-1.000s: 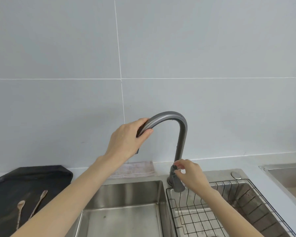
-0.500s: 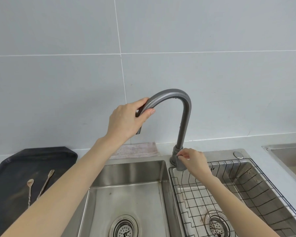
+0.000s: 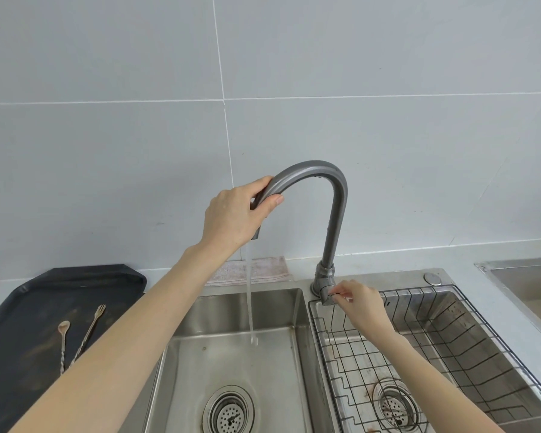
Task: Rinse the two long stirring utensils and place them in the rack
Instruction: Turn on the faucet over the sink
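Note:
Two long twisted metal stirrers lie on a black tray (image 3: pixel 28 307) at the left: a spoon-tipped stirrer (image 3: pixel 63 342) and a fork-tipped stirrer (image 3: pixel 89 331). My left hand (image 3: pixel 235 217) grips the spout end of the grey curved faucet (image 3: pixel 331 214), held over the left basin. My right hand (image 3: pixel 361 304) pinches the faucet handle (image 3: pixel 328 296) at its base. A thin stream of water (image 3: pixel 250 295) runs down into the left sink basin (image 3: pixel 231 370). A black wire rack (image 3: pixel 450 348) sits in the right basin.
A folded cloth (image 3: pixel 263 270) lies on the counter behind the left basin. Each basin has a round drain strainer (image 3: pixel 228 414). Another steel basin edge (image 3: pixel 525 276) shows at the far right. A tiled grey wall stands behind.
Water now flows from the spout; none ran before. My right hand has shifted a little at the handle. The camera has tilted down slightly, showing more of the basins.

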`<control>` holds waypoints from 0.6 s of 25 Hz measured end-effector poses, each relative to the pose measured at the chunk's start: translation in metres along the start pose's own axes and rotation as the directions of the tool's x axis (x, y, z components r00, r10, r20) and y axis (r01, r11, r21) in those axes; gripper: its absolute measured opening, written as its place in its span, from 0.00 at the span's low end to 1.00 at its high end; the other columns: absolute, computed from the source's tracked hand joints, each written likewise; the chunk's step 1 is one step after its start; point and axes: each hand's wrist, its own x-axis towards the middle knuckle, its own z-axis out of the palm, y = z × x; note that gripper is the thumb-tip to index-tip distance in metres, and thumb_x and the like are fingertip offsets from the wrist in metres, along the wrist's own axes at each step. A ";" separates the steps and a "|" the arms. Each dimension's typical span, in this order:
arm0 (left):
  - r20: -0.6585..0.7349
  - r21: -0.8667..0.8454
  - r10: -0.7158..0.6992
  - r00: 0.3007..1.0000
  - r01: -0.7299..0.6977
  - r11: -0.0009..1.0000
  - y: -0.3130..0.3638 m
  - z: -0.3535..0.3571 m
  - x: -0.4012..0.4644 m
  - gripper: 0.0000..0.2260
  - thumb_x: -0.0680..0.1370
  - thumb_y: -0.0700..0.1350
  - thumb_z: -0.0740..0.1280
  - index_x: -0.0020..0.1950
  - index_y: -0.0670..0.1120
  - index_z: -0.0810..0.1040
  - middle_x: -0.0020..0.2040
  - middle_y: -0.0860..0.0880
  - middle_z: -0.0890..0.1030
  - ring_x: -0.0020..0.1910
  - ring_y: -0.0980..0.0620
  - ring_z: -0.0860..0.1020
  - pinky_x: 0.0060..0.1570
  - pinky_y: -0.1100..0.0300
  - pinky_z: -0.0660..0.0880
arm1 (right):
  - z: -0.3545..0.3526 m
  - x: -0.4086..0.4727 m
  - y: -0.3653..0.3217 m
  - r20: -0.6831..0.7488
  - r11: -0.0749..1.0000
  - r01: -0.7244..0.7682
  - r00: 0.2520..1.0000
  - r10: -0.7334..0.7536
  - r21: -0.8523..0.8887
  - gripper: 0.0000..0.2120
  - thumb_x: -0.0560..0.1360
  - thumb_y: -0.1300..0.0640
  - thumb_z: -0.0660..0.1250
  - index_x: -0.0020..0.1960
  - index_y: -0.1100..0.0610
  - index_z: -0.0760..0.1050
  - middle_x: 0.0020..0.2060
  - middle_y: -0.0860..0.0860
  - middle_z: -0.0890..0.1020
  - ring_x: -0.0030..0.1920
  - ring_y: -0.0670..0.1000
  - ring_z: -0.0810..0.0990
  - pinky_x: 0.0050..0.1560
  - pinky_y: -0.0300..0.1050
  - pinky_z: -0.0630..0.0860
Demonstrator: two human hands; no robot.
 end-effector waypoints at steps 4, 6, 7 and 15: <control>-0.006 -0.015 -0.004 1.000 0.004 1.000 0.001 0.000 -0.002 0.15 0.76 0.55 0.62 0.62 0.57 0.74 0.44 0.45 0.86 0.47 0.45 0.83 0.52 0.47 0.78 | 0.002 -0.002 -0.001 -0.004 1.000 -0.012 1.000 0.012 -0.002 0.06 0.75 0.61 0.66 0.48 0.58 0.81 0.49 0.54 0.84 0.51 0.53 0.81 0.54 0.46 0.76; -0.008 -0.016 -0.003 1.000 0.003 1.000 0.001 -0.001 -0.003 0.15 0.76 0.55 0.62 0.63 0.57 0.74 0.44 0.45 0.85 0.47 0.46 0.83 0.52 0.47 0.78 | 0.002 -0.003 -0.001 -0.013 1.000 -0.018 1.000 0.018 0.003 0.06 0.75 0.61 0.65 0.49 0.57 0.81 0.50 0.54 0.84 0.52 0.53 0.81 0.54 0.47 0.77; -0.009 -0.016 -0.001 1.000 0.001 1.000 0.001 -0.001 -0.004 0.15 0.76 0.55 0.62 0.63 0.57 0.74 0.44 0.45 0.85 0.48 0.46 0.82 0.52 0.47 0.78 | 0.003 -0.004 -0.002 -0.013 1.000 -0.022 1.000 0.022 -0.001 0.07 0.75 0.61 0.65 0.49 0.57 0.81 0.50 0.54 0.84 0.52 0.53 0.81 0.54 0.48 0.77; 0.037 0.008 0.090 0.995 -0.091 0.996 -0.006 -0.001 -0.007 0.18 0.78 0.49 0.61 0.69 0.53 0.68 0.46 0.41 0.84 0.48 0.43 0.81 0.53 0.49 0.78 | -0.002 -0.015 -0.009 0.030 0.986 0.030 0.999 -0.025 -0.161 0.12 0.77 0.59 0.61 0.59 0.55 0.76 0.56 0.54 0.80 0.55 0.55 0.79 0.46 0.45 0.74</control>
